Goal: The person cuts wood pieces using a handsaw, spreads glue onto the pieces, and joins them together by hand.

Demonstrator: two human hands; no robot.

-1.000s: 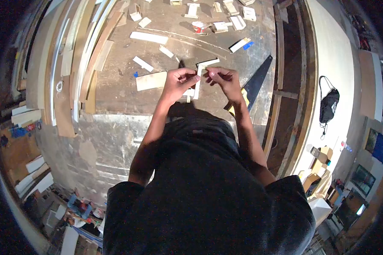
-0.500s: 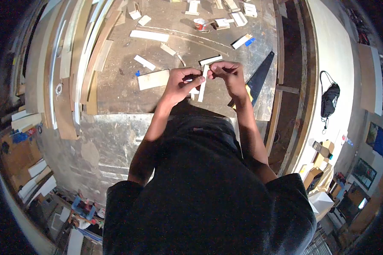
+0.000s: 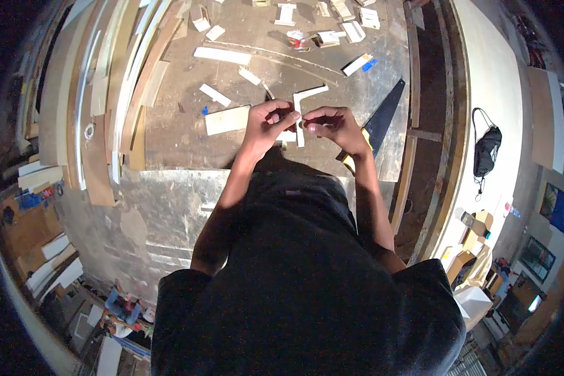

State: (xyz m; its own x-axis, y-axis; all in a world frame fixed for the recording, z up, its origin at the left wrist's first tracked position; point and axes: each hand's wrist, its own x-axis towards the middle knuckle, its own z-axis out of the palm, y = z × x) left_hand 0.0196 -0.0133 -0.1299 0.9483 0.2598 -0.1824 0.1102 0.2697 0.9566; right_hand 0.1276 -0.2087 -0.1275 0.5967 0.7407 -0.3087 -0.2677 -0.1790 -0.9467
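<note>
A narrow pale wood strip [image 3: 299, 136] stands out between my two hands, lengthwise to my body. My left hand [image 3: 267, 128] grips it from the left, with the thumb pressed on its side. At the strip's right edge, my right hand [image 3: 339, 130] is closed in a pinch; whatever its fingertips hold is too small to make out. A second short wood strip [image 3: 312, 92] lies at the far end of the first, and together they look like an L. Under my left hand, a pale wood piece [image 3: 286, 136] is partly hidden.
A handsaw [image 3: 385, 111] lies right of my right hand. A flat wood board [image 3: 227, 120] and several offcuts are on the left of the worktable [image 3: 175, 135]. Small wooden assemblies [image 3: 353, 31] and a red-and-white container [image 3: 298, 41] sit farther back. Long planks [image 3: 97, 94] line the left edge.
My right hand has moved from the strip's far end toward me, along its right edge. The far strip now shows its pale top face. My left hand keeps its grip.
</note>
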